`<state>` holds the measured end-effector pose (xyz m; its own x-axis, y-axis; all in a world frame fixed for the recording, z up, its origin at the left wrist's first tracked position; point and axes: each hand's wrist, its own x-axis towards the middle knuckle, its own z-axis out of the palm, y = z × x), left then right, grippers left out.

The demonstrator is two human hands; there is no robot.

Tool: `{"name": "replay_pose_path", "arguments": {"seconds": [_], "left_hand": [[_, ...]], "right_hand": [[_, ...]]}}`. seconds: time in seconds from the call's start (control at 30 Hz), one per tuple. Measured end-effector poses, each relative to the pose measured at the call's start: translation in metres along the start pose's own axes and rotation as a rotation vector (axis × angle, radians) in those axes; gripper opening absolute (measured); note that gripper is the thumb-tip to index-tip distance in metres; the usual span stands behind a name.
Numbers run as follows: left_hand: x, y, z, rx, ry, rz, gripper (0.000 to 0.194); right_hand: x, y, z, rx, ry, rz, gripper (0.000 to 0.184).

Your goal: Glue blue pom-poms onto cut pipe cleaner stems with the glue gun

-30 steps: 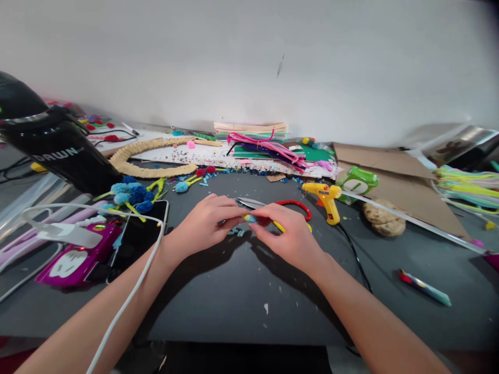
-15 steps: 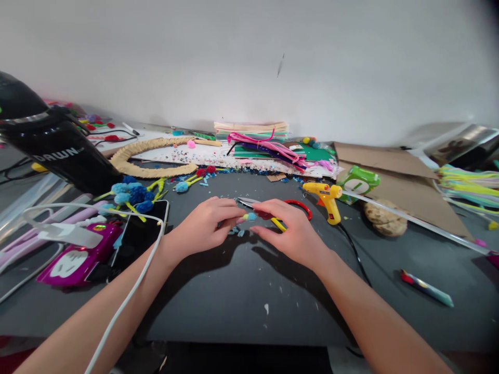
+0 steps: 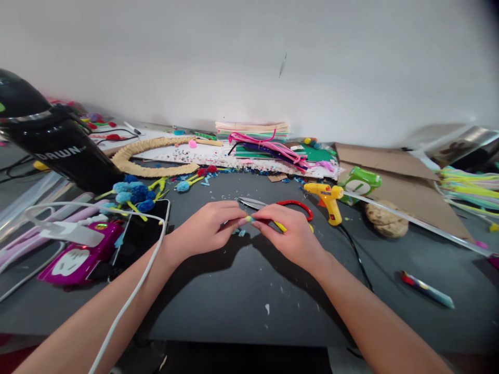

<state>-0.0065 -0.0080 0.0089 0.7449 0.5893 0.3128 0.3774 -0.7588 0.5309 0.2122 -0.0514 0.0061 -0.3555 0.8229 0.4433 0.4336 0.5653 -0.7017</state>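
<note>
My left hand (image 3: 208, 227) and my right hand (image 3: 290, 236) meet fingertip to fingertip above the dark table (image 3: 234, 291). Between them they pinch a yellow pipe cleaner (image 3: 279, 226) with a small blue tuft (image 3: 248, 218) at its end. The yellow stem runs back under my right palm. Red-handled scissors (image 3: 273, 204) lie just behind both hands. Small blue trimmings (image 3: 238, 232) are scattered under the fingers.
A yellow glue gun (image 3: 327, 197) stands right of the scissors, its black cord trailing toward me. Finished blue pompom stems (image 3: 132, 195) lie at left by a phone (image 3: 140, 234) and a white cable (image 3: 128, 296). A black bottle (image 3: 54, 143), woven ring (image 3: 150, 156), cardboard (image 3: 390, 171) and a pen (image 3: 427, 289) surround the area.
My right fingertips drew slightly apart from the left half a second ago, then closed in again on the blue tuft. Both arms have otherwise stayed where they were.
</note>
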Motion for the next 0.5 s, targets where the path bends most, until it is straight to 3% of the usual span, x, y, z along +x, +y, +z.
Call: {"name": "replay_pose_path", "arguments": {"seconds": [0.1,0.23,0.5], "left_hand": [[0.0002,0.0,-0.0004,0.004,0.006,-0.001,0.021],[-0.0008,0.0008,-0.0024,0.021,0.02,-0.034,0.021],[-0.0006,0.0017,-0.0025,-0.073,-0.036,-0.08,0.026]], "right_hand": [[-0.0003,0.0005,-0.001,-0.01,0.005,0.002,0.017],[0.0001,0.004,-0.0056,-0.049,-0.02,0.002,0.042],[0.0,0.0039,-0.0047,-0.088,-0.011,-0.099,0.021]]}}
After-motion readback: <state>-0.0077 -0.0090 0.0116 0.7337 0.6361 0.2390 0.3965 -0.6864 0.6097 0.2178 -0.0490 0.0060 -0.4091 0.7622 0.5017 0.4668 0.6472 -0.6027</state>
